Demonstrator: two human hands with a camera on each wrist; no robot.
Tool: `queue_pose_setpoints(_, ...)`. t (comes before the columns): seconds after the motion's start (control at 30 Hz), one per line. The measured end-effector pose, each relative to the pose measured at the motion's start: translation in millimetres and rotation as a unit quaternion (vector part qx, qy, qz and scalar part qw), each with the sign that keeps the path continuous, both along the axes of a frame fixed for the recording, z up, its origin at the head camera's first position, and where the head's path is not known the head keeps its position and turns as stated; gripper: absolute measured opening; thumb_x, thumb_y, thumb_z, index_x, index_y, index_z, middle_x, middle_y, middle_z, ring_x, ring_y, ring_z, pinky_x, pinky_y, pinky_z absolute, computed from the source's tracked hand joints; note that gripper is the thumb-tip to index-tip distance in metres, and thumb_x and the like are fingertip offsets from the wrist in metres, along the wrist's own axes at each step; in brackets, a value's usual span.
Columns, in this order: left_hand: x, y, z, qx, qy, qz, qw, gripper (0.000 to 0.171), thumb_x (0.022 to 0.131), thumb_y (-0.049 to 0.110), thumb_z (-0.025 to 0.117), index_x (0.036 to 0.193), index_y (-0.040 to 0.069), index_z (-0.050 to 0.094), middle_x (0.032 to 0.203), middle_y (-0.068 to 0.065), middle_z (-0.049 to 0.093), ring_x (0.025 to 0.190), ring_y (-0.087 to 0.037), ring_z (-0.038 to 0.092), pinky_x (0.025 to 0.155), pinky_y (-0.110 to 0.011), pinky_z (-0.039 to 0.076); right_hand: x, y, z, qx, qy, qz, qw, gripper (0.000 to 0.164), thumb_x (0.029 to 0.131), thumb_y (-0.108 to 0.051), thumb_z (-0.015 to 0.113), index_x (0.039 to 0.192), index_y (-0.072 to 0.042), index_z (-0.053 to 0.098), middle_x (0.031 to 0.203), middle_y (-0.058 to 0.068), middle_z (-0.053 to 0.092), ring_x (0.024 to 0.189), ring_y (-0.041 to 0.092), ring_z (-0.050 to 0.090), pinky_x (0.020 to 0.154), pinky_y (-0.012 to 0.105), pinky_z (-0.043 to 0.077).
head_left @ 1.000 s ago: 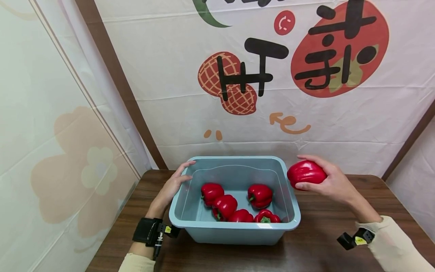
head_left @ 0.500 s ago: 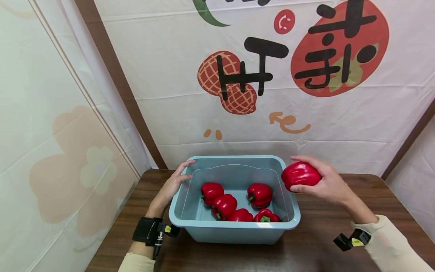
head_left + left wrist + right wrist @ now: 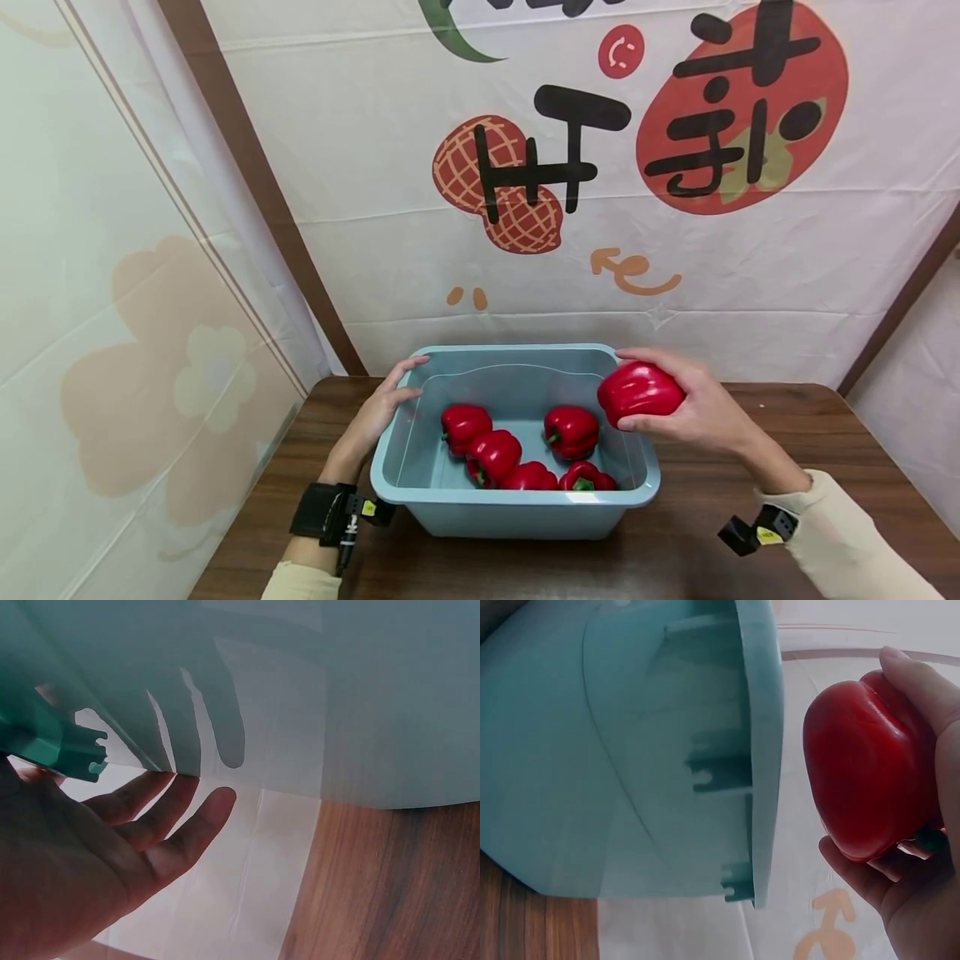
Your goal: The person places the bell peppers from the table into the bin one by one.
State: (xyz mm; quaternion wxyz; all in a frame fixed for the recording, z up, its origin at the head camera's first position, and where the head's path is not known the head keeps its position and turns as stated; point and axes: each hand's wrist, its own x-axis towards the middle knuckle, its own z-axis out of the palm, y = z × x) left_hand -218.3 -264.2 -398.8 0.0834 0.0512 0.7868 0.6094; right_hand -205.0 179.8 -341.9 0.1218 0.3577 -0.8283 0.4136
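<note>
A red bell pepper [image 3: 639, 390] is held in my right hand [image 3: 705, 408], between thumb and fingers, over the right rim of a light blue plastic basin [image 3: 517, 497]. In the right wrist view this bell pepper [image 3: 870, 769] appears beside the basin's rim [image 3: 765, 750], its green stem turned toward the palm. My left hand [image 3: 378, 417] holds the basin's left rim. The left wrist view shows the left hand's fingers [image 3: 180, 832] against the outer wall, the thumb hidden there. Inside the basin lie several red bell peppers, among them one at the right [image 3: 572, 432] and one in the middle [image 3: 492, 457].
The basin stands on a dark brown wooden table [image 3: 750, 517]. Behind it hangs a white printed cloth [image 3: 360, 250], and another pale cloth [image 3: 150, 333] closes off the left side. Each wrist carries a small black camera, one of them at the right [image 3: 757, 531].
My right hand has moved left with the bell pepper, from just outside the basin to over its right rim. The left hand stays on the left rim.
</note>
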Motion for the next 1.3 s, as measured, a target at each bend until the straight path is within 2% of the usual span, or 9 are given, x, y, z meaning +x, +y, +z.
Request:
queue_pose_setpoints(0.33,-0.3,-1.1,-1.6,0.002,0.006,-0.007,1.0,0.05,0.103,0.019,0.041,0.151,0.025,0.033,0.159,-0.01,0.021,0.131,-0.043,0.039,0.092,-0.06,0.049,0.9,-12.7,-4.0,0.008,-0.014,0.019,1.0,0.081,0.067,-0.022,0.091,0.139,-0.02,0.054,0.132,0.005,0.058,0.113,0.025,0.055,0.074,0.031,0.057)
queue_pose_setpoints(0.7,0.2,-0.8,-0.9,0.004,0.004,-0.008,0.9999,0.05,0.103,0.018,0.041,0.152,0.024,0.032,0.16,-0.01,0.02,0.132,-0.043,0.038,0.093,-0.06,0.048,1.7,-21.5,-7.1,-0.002,-0.031,0.04,0.999,0.079,0.068,-0.025,0.091,0.138,-0.024,0.054,0.127,0.001,0.059,0.11,0.023,0.057,0.073,0.031,0.058)
queue_pose_setpoints(1.0,-1.0,-0.9,-2.7,0.012,-0.003,-0.008,0.9999,0.049,0.103,0.019,0.041,0.151,0.027,0.033,0.159,-0.008,0.022,0.132,-0.045,0.039,0.093,-0.061,0.048,2.0,-24.9,-9.9,-0.006,-0.036,0.044,0.998,0.08,0.068,-0.026,0.091,0.138,-0.014,0.054,0.128,-0.001,0.058,0.11,0.023,0.057,0.073,0.032,0.058)
queue_pose_setpoints(1.3,-1.2,-0.7,-2.3,0.01,0.004,-0.009,0.9999,0.049,0.103,0.019,0.041,0.151,0.027,0.033,0.159,-0.007,0.021,0.132,-0.043,0.038,0.093,-0.06,0.048,2.4,-27.1,-10.5,-0.002,-0.041,0.044,0.998,0.079,0.068,-0.028,0.091,0.137,-0.023,0.054,0.127,0.006,0.06,0.109,0.023,0.057,0.073,0.031,0.058)
